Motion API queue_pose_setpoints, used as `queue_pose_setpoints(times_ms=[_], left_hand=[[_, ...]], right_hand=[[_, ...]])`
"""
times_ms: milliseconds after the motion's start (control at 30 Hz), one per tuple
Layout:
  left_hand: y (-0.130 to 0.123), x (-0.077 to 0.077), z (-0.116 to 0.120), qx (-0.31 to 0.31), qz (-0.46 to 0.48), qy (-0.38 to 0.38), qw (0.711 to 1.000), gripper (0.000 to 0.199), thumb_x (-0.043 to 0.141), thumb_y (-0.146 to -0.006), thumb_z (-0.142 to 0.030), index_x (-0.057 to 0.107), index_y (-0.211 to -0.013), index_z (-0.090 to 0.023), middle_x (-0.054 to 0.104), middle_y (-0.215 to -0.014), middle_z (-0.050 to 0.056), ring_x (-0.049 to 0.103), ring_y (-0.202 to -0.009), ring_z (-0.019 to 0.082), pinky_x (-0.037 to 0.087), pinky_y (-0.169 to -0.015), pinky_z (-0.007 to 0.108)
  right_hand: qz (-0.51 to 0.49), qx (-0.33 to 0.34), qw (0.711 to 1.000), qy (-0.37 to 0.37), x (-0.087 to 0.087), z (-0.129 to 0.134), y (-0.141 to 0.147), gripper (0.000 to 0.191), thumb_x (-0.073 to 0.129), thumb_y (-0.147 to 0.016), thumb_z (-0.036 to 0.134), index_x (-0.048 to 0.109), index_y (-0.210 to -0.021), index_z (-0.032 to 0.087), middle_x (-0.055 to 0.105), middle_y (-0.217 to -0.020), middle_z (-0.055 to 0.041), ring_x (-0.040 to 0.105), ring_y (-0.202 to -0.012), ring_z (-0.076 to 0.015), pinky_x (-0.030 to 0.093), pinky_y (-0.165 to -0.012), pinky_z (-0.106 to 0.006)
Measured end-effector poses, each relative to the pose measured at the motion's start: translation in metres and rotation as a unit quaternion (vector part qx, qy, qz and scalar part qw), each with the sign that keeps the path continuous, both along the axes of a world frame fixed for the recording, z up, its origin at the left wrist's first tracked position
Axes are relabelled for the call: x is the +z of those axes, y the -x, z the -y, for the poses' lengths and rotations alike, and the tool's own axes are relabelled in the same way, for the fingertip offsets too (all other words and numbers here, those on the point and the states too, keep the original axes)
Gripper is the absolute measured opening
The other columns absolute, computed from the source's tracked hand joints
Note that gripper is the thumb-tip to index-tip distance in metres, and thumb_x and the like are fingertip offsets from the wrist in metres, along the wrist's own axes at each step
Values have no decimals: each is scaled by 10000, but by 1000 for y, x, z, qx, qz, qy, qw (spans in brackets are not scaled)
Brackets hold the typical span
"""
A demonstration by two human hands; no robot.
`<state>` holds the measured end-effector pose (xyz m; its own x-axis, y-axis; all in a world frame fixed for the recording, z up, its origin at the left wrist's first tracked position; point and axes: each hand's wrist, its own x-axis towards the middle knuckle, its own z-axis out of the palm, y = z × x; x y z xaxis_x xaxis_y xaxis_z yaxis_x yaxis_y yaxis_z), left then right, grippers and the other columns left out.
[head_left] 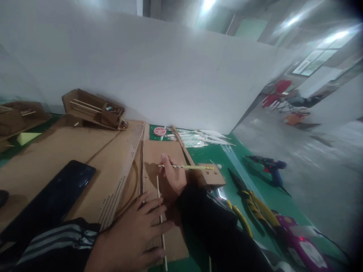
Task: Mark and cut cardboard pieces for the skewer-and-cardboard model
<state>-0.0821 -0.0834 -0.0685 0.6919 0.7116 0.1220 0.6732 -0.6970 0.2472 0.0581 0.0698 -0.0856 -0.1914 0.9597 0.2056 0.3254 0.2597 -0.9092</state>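
Observation:
My left hand (136, 230) lies flat with fingers spread over a thin wooden stick (158, 185) and the brown cardboard sheet (153, 149) under it. The stick runs lengthwise beneath the fingers. Farther up the sheet, my right hand (172, 173) is closed round a yellow patterned pencil (193, 167), held almost level with one end pointing left. Whether that end touches the cardboard I cannot tell. Just right of my right wrist sits a small cardboard box (212, 175) with holes in its top.
At left, a dark phone (51, 200) rests on a larger cardboard sheet (85, 141). A cardboard model (93, 109) stands behind it. Pliers (252, 200), a glue gun (272, 168) and a purple device (303, 241) lie at right. Bagged sticks (190, 138) lie by the white partition (159, 71).

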Motion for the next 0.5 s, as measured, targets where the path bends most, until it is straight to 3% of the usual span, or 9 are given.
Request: queue_pose_setpoints(times_ms=[100, 233, 500], left_hand=[[0, 2, -2, -1, 9, -2, 1000, 496, 502, -960, -469, 468, -1433, -324, 525, -1467, 36, 386, -1407, 271, 167, -1180, 473], [-1, -1, -6, 15, 24, 8, 1000, 519, 520, -939, -508, 510, -1408, -287, 575, -1420, 61, 413, -1398, 278, 204, -1179, 471], [-1, -6, -9, 25, 18, 2, 1000, 506, 507, -946, -539, 521, -1405, -327, 528, -1464, 75, 408, -1403, 292, 200, -1175, 504]], right_hand=[[17, 13, 999, -32, 2, 0, -2, 444, 513, -909, 489, 561, -568, 208, 560, -530, 15, 513, -529, -140, 370, -547, -256], [17, 6, 999, -42, 1, 0, -1, 475, 442, -949, 468, 542, -559, 217, 573, -548, 8, 551, -564, -155, 399, -589, -260], [6, 10, 1000, -12, -6, -4, 1, 516, 384, -976, 509, 649, -660, 199, 646, -580, -26, 604, -543, -164, 440, -575, -261]])
